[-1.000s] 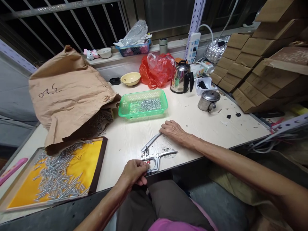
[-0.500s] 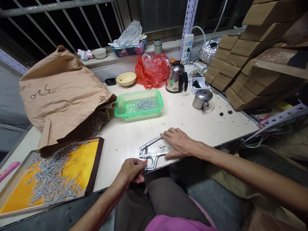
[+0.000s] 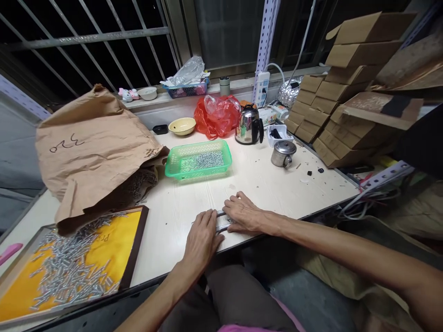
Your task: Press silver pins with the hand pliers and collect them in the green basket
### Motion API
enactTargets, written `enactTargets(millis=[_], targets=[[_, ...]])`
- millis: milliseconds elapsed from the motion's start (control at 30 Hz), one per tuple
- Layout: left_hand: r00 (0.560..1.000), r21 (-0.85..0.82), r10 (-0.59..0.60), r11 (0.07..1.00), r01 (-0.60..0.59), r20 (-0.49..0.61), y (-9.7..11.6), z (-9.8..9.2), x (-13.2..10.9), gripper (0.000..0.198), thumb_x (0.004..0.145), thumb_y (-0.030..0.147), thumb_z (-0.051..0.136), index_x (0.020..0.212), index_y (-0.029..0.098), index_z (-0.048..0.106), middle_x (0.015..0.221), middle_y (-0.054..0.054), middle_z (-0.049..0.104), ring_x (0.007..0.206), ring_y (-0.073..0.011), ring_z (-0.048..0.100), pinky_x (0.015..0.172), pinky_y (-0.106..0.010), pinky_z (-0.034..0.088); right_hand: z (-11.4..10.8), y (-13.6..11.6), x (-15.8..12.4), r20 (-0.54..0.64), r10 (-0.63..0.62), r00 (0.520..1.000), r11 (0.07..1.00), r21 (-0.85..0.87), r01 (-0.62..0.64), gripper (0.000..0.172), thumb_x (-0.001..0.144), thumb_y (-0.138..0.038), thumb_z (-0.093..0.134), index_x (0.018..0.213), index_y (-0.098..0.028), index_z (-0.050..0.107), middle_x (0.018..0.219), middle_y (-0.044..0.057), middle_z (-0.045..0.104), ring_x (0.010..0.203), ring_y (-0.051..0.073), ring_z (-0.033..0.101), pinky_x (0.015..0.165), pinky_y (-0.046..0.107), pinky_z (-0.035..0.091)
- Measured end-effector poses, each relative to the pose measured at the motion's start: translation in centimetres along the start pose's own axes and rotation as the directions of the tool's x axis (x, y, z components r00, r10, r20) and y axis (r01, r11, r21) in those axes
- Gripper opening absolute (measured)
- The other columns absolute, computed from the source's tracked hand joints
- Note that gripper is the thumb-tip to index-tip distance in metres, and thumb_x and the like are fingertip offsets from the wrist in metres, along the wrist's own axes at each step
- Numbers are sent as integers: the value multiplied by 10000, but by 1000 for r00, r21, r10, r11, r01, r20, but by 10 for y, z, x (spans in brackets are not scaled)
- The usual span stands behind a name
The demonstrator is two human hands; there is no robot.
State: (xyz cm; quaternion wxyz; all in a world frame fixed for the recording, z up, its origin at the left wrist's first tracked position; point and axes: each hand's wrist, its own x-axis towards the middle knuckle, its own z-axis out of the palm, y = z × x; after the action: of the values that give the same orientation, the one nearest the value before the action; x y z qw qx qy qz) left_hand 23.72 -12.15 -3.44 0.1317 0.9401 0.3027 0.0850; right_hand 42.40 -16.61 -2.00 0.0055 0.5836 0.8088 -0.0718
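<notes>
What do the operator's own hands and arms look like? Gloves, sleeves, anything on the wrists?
No gloves on the left hand or right hand. Left forearm and right forearm show no sleeve. No watch, band, cable or marking that I can make out; rings too small to tell.

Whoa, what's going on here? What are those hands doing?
A person has both hands on a gray metal tool near the table's front edge. The right hand grips its handles, and the left hand lies over its other end, hiding that part. Small metal pieces lie in the green basket behind the hands and in the yellow-lined tray to the left.
</notes>
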Motion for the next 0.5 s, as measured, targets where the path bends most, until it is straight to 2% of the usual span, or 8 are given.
enactTargets(millis=[133, 267, 500], targets=[[994, 24, -29, 999, 27, 105, -11, 2, 20, 539, 765, 201, 582, 1276, 165, 418, 1177, -103, 544, 1077, -260, 467, 876, -395, 447, -2, -4, 15, -14, -1, 1000, 1000, 3, 1, 418, 750, -448, 655, 992, -117, 575, 977, 104, 560, 970, 259, 461, 866, 429, 305], [986, 7, -17, 1000, 16, 168, -17, -4, 23, 534, 758, 270, 608, 1257, 173, 443, 1144, -100, 544, 1059, -262, 451, 854, -382, 441, -4, -6, 18, 50, 31, 998, 998, 57, -34, 472, 691, -422, 717, 1024, -121, 572, 1013, 110, 561, 973, 264, 473, 797, 387, 371], [992, -8, 19, 1000, -19, 126, -15, -2, 19, 299, 799, 317, 580, 1083, 223, 586, 916, -49, 559, 908, -221, 478, 746, -320, 425, 5, -18, 7, -25, 95, 995, 990, 103, -92, 196, 793, -262, 640, 915, -112, 610, 937, 109, 589, 923, 219, 514, 751, 315, 374]])
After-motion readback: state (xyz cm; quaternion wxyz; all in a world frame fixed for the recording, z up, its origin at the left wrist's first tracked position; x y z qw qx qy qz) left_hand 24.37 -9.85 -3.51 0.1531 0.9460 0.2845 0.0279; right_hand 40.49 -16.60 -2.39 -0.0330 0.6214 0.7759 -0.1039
